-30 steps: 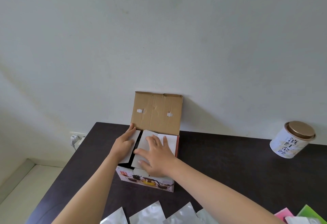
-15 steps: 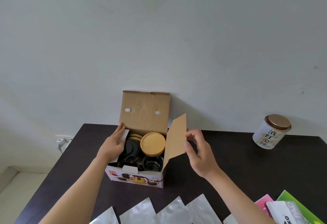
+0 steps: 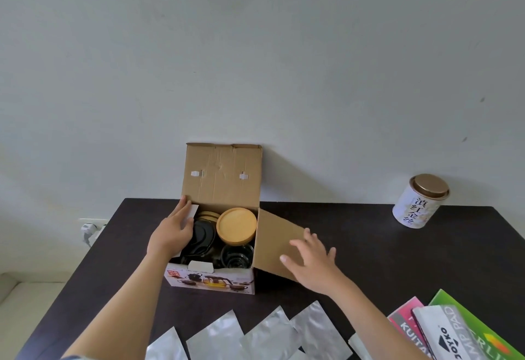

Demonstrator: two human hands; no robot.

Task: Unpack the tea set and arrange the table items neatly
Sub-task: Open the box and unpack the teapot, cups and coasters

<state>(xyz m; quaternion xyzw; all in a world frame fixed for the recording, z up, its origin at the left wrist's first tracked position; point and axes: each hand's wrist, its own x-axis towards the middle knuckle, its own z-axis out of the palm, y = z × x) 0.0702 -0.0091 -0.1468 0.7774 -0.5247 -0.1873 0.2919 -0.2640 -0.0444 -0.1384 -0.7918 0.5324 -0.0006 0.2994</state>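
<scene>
The tea set box [image 3: 211, 280] stands open on the dark table [image 3: 369, 246], its back lid upright against the wall. Inside I see a round bamboo lid [image 3: 236, 224], black saucers [image 3: 200, 239] and a glass cup [image 3: 235, 254]. My left hand [image 3: 173, 231] rests on the box's white left flap, pressing it outward. My right hand [image 3: 311, 260] lies spread on the brown right flap [image 3: 277, 241], which is folded out and down to the right.
A white tea canister with a bronze lid [image 3: 420, 202] stands at the back right. Several silver foil pouches [image 3: 264, 334] lie along the near edge. Notepads in pink, white and green [image 3: 454, 331] sit at the near right. A wall socket [image 3: 88, 227] is left of the table.
The inner flaps went from closed to open, showing the contents. My right hand swung the right flap from upright down and outward; my left hand stayed on the left flap.
</scene>
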